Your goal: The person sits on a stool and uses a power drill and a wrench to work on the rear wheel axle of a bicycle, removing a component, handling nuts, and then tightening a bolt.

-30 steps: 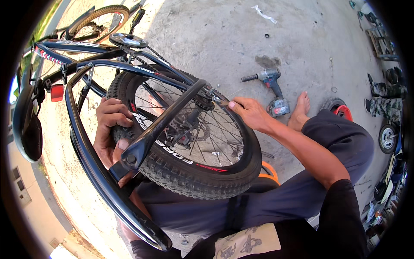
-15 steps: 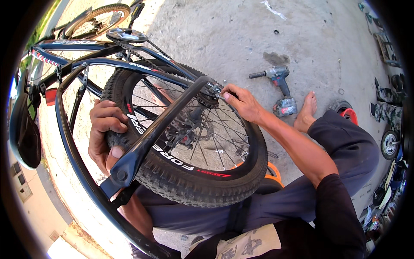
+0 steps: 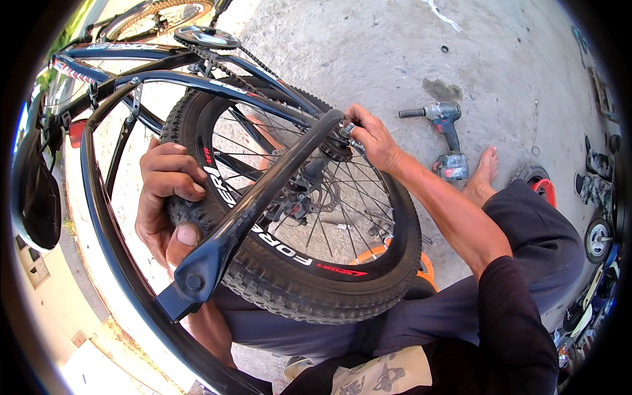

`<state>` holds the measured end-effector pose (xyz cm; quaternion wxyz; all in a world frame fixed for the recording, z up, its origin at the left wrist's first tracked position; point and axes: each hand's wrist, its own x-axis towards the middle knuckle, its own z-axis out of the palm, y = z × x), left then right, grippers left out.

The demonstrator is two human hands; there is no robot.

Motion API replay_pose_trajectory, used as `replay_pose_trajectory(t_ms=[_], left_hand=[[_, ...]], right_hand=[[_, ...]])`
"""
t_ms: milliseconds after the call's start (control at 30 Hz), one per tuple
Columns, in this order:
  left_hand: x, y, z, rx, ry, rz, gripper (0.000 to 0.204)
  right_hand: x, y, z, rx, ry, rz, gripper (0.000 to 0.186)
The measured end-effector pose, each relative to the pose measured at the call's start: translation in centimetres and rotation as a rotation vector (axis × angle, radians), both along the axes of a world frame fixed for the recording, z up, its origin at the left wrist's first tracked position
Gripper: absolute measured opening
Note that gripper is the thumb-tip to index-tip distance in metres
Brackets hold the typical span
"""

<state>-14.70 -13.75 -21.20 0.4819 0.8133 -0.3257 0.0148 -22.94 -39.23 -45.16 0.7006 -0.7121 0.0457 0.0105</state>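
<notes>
A dark bicycle lies on its side before me, its rear wheel (image 3: 299, 260) with a knobby black tyre near my lap. My left hand (image 3: 168, 197) is wrapped round the tyre's left side, thumb bent toward me. At the axle end, beside the sprocket (image 3: 336, 151), my right hand (image 3: 374, 141) is closed in a pinch; its fingers hide most of the small part between them. A black tube (image 3: 276, 181) crosses over the wheel from the axle down to a bolted flat bracket (image 3: 194, 283). The chain (image 3: 257, 64) runs back from the crank (image 3: 207, 37).
A cordless impact wrench (image 3: 444, 135) lies on the concrete to the right, close to my bare foot (image 3: 484, 171). Beyond my knee is a small wheel with a red part (image 3: 543, 187). Something orange (image 3: 426, 270) shows under the tyre. The saddle (image 3: 34, 178) juts out at far left.
The whole view has shifted slightly. My right hand has curled further over the axle end, its fingers bunched tighter there. The left hand keeps its hold on the tyre.
</notes>
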Motion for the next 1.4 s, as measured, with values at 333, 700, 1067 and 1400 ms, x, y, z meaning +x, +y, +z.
replay_pose_trajectory(t_ms=[333, 700, 1067, 1400], left_hand=[[0.2, 0.4, -0.4, 0.039, -0.064, -0.050, 0.042], [0.6, 0.6, -0.3, 0.014, -0.032, -0.109, 0.040], [0.3, 0.5, 0.5, 0.112, -0.006, -0.080, 0.043], [1.2, 1.6, 0.4, 0.135, -0.021, -0.216, 0.031]], right_hand=[[-4.4, 0.3, 7.2, -0.126, 0.376, -0.011, 0.019], [-3.4, -1.3, 11.5, 0.377, 0.725, 0.024, 0.019], [-2.2, 2.9, 13.7, 1.007, 0.826, -0.411, 0.021], [-3.6, 2.2, 15.4, -0.341, 0.220, -0.027, 0.033]])
